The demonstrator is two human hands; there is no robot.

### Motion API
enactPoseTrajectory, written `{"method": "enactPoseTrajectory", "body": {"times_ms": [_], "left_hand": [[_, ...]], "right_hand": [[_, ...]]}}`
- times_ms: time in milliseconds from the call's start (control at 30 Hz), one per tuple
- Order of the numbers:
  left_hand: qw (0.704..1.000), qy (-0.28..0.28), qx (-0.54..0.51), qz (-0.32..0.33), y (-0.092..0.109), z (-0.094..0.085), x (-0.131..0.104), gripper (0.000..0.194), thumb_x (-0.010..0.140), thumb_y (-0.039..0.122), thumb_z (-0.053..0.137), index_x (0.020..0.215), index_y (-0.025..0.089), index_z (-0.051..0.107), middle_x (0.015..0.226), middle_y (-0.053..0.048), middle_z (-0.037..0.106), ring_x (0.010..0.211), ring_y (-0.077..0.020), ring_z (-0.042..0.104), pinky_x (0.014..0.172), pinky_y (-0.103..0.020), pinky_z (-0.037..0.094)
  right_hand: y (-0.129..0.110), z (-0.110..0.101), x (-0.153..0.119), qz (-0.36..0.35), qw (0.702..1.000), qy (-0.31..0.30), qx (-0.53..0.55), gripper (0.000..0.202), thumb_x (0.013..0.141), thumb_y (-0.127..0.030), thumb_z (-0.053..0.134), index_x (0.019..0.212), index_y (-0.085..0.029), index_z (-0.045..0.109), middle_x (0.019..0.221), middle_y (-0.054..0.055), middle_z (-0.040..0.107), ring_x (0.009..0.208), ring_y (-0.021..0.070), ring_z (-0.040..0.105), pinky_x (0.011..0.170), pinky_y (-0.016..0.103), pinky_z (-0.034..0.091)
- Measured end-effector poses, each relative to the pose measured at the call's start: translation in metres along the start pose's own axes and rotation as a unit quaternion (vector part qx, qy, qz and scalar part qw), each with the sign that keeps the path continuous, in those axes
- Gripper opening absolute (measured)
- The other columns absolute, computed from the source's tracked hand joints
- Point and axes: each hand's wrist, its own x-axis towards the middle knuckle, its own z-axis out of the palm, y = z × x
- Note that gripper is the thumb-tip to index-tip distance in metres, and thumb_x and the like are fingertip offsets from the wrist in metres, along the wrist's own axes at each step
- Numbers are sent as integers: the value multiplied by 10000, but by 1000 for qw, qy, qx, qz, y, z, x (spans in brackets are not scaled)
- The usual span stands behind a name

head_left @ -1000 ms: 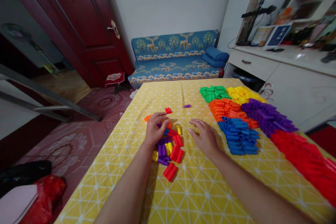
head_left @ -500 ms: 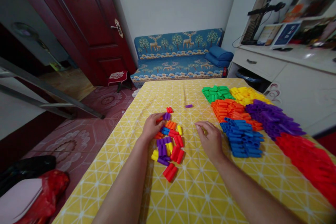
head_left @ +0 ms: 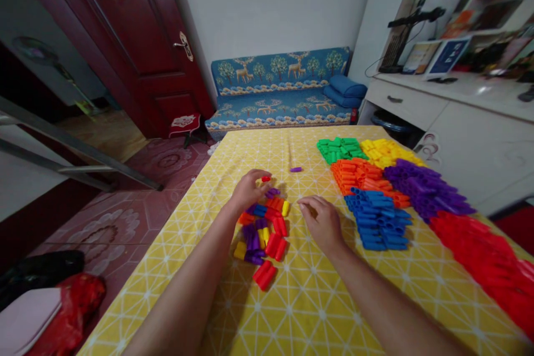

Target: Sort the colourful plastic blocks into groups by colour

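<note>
My left hand (head_left: pixel 249 190) is over the far end of a loose mixed group of short plastic tubes. Its fingertips close on a red plastic tube (head_left: pixel 266 178). Just below them lie purple tubes (head_left: pixel 272 192), and nearer to me are orange tubes (head_left: pixel 275 203), a yellow tube (head_left: pixel 286 208) and a red pair (head_left: pixel 265 275). To the right of this group, my right hand (head_left: pixel 323 223) hovers with its fingers curled and the thumb near the index finger; what they hold, if anything, is hidden. A single purple tube (head_left: pixel 296 169) lies farther back.
Colour-sorted heaps cover the table's right side: green (head_left: pixel 340 149), yellow (head_left: pixel 390 151), orange (head_left: pixel 362 175), blue (head_left: pixel 377 219), purple (head_left: pixel 428 186) and red (head_left: pixel 479 261). A patterned yellow cloth (head_left: pixel 300 311) covers the table. Behind stands a blue sofa (head_left: pixel 279 89).
My left hand has moved from the left side of the mixed group to its far end and taken a red tube. My right hand has shifted slightly left.
</note>
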Motion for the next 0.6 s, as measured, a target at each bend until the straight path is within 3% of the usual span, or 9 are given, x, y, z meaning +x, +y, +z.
{"method": "enactPoseTrajectory", "body": {"times_ms": [100, 200, 267, 367, 467, 600], "left_hand": [[995, -78, 64, 23, 8, 16, 28, 399, 802, 223, 641, 1199, 192, 669, 1297, -129, 600, 1183, -262, 586, 1035, -382, 461], [984, -138, 97, 53, 17, 42, 53, 526, 799, 126, 597, 1308, 260, 591, 1419, -84, 516, 1298, -253, 499, 1089, -382, 414], [977, -176, 98, 72, 21, 61, 67, 548, 779, 78, 581, 1296, 260, 599, 1396, -62, 548, 1335, -243, 458, 1113, -375, 384], [972, -201, 82, 89, 25, 82, 82, 420, 753, 47, 572, 1118, 205, 706, 1236, -78, 663, 1251, -232, 541, 1083, -338, 404], [977, -186, 65, 86, 26, 86, 87, 278, 755, 71, 574, 948, 173, 746, 1088, -104, 714, 1078, -229, 643, 1001, -320, 459], [977, -187, 41, 94, 25, 64, 72, 160, 732, 109, 613, 762, 184, 752, 900, -71, 743, 896, -210, 683, 870, -272, 503]], "right_hand": [[1, 1, 0, 6, 1000, 3, -1, 140, 884, -191, 531, 874, -185, 670, 887, 38, 683, 858, 169, 616, 802, 298, 466], [1, 1, 1, -1, 1000, -5, -8, 144, 882, -179, 528, 873, -185, 671, 884, 42, 682, 860, 172, 612, 800, 299, 461], [1, 1, 1, -7, 1000, -13, -15, 144, 881, -173, 528, 868, -185, 671, 877, 42, 682, 852, 175, 608, 792, 300, 458], [1, 1, 1, -14, 999, -21, -23, 141, 882, -165, 530, 868, -184, 669, 881, 42, 683, 855, 177, 603, 791, 306, 456], [1, 0, 1, -17, 999, -27, -27, 140, 883, -162, 530, 870, -189, 668, 886, 41, 683, 858, 177, 600, 795, 310, 457], [1, -1, 2, -19, 999, -31, -29, 144, 890, -181, 524, 858, -194, 664, 873, 43, 681, 850, 182, 604, 788, 316, 457]]}}
